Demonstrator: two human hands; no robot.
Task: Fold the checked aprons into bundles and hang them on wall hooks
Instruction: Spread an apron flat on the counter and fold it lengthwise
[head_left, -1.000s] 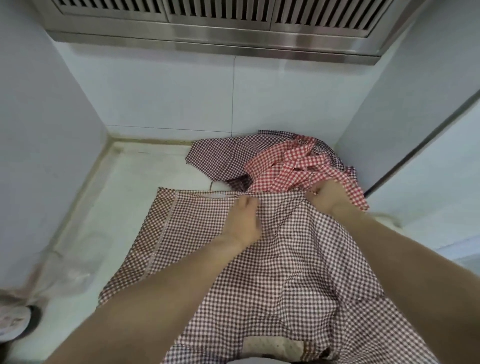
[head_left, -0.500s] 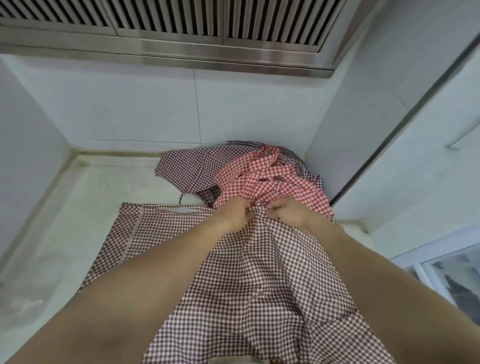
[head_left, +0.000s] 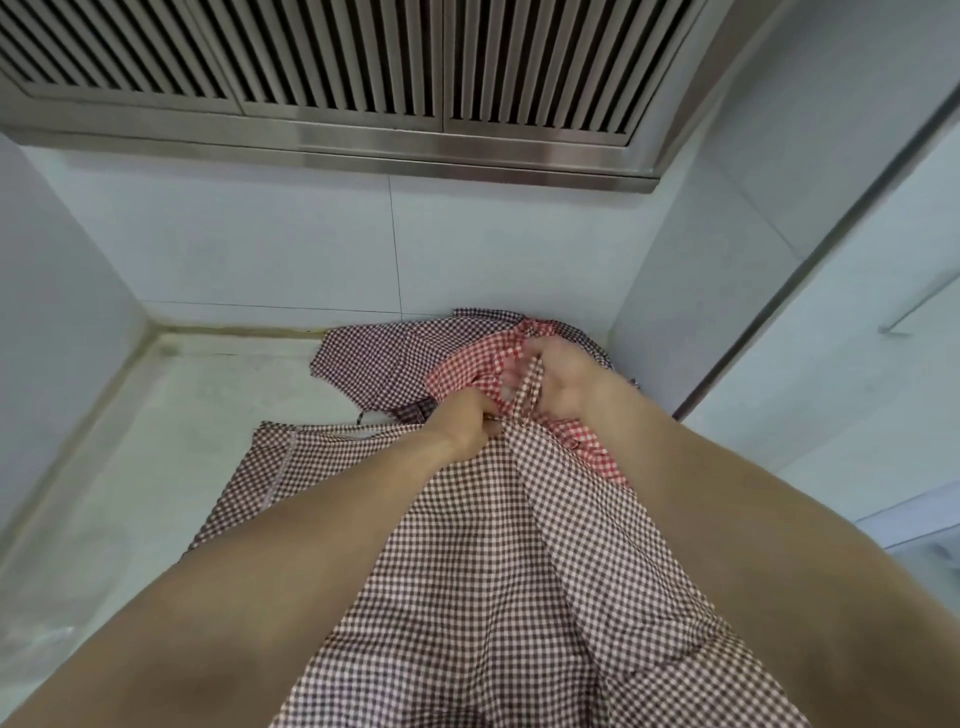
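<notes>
Three checked aprons show on the pale tabletop (head_left: 156, 467). The nearest, a brown-checked apron (head_left: 467, 571), lies spread out from the bottom edge of the view up to the hands, its top gathered to a point between them. Behind it, in the far right corner against the wall, a red-checked apron (head_left: 467, 371) lies crumpled on top of a second brown-checked apron (head_left: 374, 358), which spreads out to the left of it.

Two hands work at the gathered top. The left hand (head_left: 465, 423) has its fingers curled tight, pinching the bunched cloth of the near apron. The right hand (head_left: 563, 382), just beside it and slightly higher, has its fingers curled round a narrow brown-checked strap (head_left: 527, 389) that rises from the gathered point.

One slatted steel extractor hood (head_left: 337, 78) hangs above the tiled wall (head_left: 260, 244).
</notes>
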